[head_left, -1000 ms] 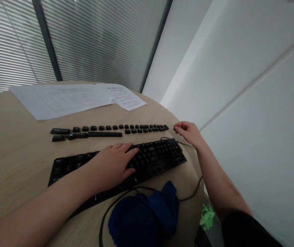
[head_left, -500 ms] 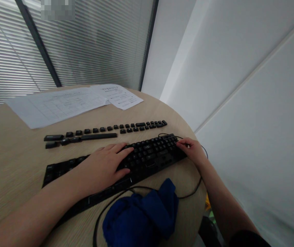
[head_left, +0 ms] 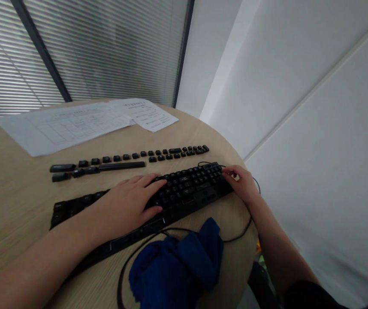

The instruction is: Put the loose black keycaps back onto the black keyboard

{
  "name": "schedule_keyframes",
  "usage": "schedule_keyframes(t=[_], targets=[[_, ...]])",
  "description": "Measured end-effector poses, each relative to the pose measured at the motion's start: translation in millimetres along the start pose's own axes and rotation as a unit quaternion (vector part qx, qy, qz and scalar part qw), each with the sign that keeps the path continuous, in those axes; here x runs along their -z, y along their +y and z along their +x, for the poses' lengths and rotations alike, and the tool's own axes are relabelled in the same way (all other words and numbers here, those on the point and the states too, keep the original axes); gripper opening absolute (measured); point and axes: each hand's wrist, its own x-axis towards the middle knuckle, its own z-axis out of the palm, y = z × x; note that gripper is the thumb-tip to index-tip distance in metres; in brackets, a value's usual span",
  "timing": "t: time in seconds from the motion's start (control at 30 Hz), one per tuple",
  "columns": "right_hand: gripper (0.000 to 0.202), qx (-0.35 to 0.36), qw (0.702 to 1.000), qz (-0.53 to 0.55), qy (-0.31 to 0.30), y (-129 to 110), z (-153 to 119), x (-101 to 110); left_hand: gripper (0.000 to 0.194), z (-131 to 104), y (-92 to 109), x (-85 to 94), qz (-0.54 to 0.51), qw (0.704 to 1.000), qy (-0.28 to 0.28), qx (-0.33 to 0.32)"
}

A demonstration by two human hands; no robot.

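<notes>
A black keyboard (head_left: 184,189) lies slanted across the round table, with bare gaps in its lower right part where keycaps are off. Across its middle rests my left hand (head_left: 135,197), palm down with the fingers spread. My right hand (head_left: 240,182) is at the keyboard's right end, thumb and forefinger pinched together at the edge keys; whatever is between them is too small to make out. Beyond the keyboard, loose black keycaps (head_left: 116,158) stand in two rows, with a long space bar (head_left: 122,166) in the nearer row.
Crumpled blue cloth (head_left: 177,270) lies at the table's front, beside a black cable (head_left: 240,236). Printed papers (head_left: 81,124) cover part of the far side of the table (head_left: 197,131). A white wall (head_left: 325,141) stands close on the right.
The whole view has shifted slightly. My right hand remains at the keyboard's right end, its fingers slightly moved; my left hand stays in place on the keys.
</notes>
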Motion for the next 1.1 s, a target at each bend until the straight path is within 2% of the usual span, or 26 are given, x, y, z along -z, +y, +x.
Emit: schedule_keyframes(t=[0.17, 0.33, 0.5, 0.73, 0.97, 1.1], targets=[[0.026, 0.020, 0.999, 0.031, 0.007, 0.6, -1.1, 6.8, 0.060, 0.4, 1.5, 0.5, -0.006, 1.000, 0.010, -0.002], [0.019, 0.063, 0.998, 0.030, 0.005, 1.3, -0.4, 14.4, 0.061, -0.8, -0.2, -0.4, -0.008, 1.000, 0.001, 0.004], [0.015, 0.090, 0.995, 0.018, -0.028, 0.9, 0.4, 12.7, 0.060, -1.4, -1.6, -1.6, -0.009, 1.000, 0.007, 0.003], [0.010, 0.126, 0.991, 0.037, -0.027, -6.7, 2.6, 11.9, 0.060, -0.2, -1.9, -1.9, -0.003, 1.000, 0.004, 0.001], [0.013, 0.074, 0.996, 0.041, 0.016, -0.1, -0.9, 13.4, 0.061, 0.6, -1.8, -0.9, 0.008, 1.000, -0.003, 0.004], [0.012, 0.090, 0.995, 0.040, -0.004, 3.9, -0.4, 12.4, 0.061, 0.6, -2.9, -2.5, 0.003, 1.000, 0.012, -0.004]])
